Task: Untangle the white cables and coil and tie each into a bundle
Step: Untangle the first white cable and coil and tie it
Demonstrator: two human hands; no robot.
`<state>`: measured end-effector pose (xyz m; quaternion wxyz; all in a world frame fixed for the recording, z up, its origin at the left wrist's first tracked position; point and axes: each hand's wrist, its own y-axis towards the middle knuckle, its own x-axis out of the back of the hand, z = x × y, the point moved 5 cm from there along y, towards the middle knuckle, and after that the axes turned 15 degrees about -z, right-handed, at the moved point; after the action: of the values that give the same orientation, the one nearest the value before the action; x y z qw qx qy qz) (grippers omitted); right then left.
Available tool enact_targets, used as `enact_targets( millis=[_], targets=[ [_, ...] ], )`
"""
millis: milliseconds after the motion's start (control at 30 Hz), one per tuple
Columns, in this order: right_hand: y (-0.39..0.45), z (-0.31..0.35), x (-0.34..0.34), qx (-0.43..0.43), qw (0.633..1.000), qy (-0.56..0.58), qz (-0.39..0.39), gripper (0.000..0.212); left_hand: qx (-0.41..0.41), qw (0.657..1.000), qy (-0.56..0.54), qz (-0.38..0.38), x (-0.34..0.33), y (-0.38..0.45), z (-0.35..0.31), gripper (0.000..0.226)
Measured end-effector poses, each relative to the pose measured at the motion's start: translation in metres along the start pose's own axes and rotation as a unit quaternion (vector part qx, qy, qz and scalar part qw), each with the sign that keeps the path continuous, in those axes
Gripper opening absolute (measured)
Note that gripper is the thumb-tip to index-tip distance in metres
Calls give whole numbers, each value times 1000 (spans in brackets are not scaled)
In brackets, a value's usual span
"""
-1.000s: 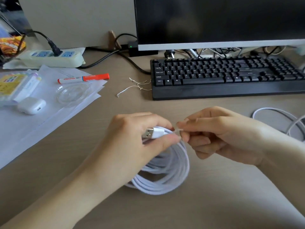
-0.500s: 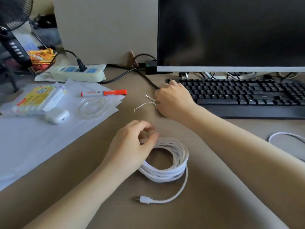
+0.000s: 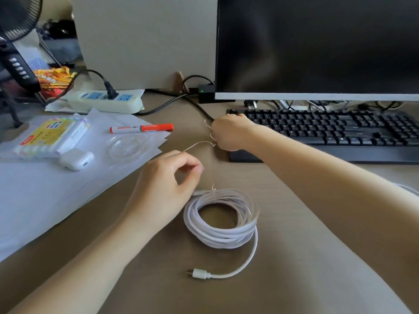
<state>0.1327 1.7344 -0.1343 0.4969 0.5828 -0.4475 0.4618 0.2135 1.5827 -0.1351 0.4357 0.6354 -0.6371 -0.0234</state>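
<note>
Cable: white coiled cable (image 3: 221,219) lies flat on the worktop (image 3: 283,257) at the centre of view, a thin tie wound on its 12 o'clock edge with short ends sticking up; one tail runs out from the coil's 4 o'clock side and curls to a white USB plug (image 3: 199,274) at 6 o'clock.
Second cable: a sliver of another white cable (image 3: 409,189) shows at the 3 o'clock edge of view, mostly hidden behind the right forearm.
Left hand: left hand (image 3: 167,184) hovers just at 10 o'clock of the coil, grip narrow, thumb and fingers curled toward each other; it seems to hold nothing, though the fingertips are hard to read.
Right hand: right hand (image 3: 229,134) is reached out to 12 o'clock of the coil, at the left end of the black keyboard (image 3: 340,130), grip closed on thin wire ties (image 3: 199,145) whose ends stick out at its 9 o'clock side.
Off to 10 o'clock: white paper sheets (image 3: 45,196) carry a red marker (image 3: 141,128), a white earbud case (image 3: 76,159), a clear round lid (image 3: 128,148) and a packet of coloured sticks (image 3: 49,137).
Far edge: a power strip (image 3: 104,102) at 11 o'clock, a dark monitor (image 3: 317,46) at 1 o'clock.
</note>
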Motion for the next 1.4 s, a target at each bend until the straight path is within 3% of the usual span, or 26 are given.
enact_targets(
  millis=[200,367,400,467,500,533,667,733,833,900,967,1133,1200,1333,1400],
  targets=[
    [-10,-23,25,-53,974,215,-51,27,33,999,-10,-13,2,4,10,12],
    [-37,-32,32,-97,942,320,-15,23,26,1000,-13,8,4,3,1,16],
    [-45,-30,32,-109,924,367,5,22,20,999,-20,24,6,4,-4,15],
    [-68,-20,37,-124,841,522,70,20,-3,994,-39,102,13,2,-19,6],
    [-82,-14,42,-119,795,586,97,18,-35,987,-31,152,16,-2,-28,10],
    [-97,-10,46,-108,772,616,111,16,-75,978,-8,194,20,-10,-35,22],
    [-149,-1,63,-76,805,582,85,17,-224,941,144,208,24,-57,-45,81],
    [-166,4,65,-78,815,571,54,18,-261,920,181,229,9,-81,-34,92],
    [-175,12,59,-78,840,537,-22,16,-307,912,183,203,-6,-97,-24,65],
    [-175,18,52,-92,834,541,-60,15,-339,910,176,162,-6,-96,-25,50],
    [-174,26,45,-107,832,538,-78,12,-355,905,175,154,-5,-94,-27,51],
    [-170,30,26,-142,884,433,-105,16,-385,883,227,143,-4,-88,-29,30],
    [-169,26,21,-159,888,421,-91,16,-390,881,223,148,-1,-84,-29,22],
    [-168,22,13,-186,883,422,-87,17,-391,878,231,151,-2,-79,-31,37],
    [-166,25,15,-178,893,404,-85,17,-388,877,231,162,-3,-77,-31,25]
  ],
)
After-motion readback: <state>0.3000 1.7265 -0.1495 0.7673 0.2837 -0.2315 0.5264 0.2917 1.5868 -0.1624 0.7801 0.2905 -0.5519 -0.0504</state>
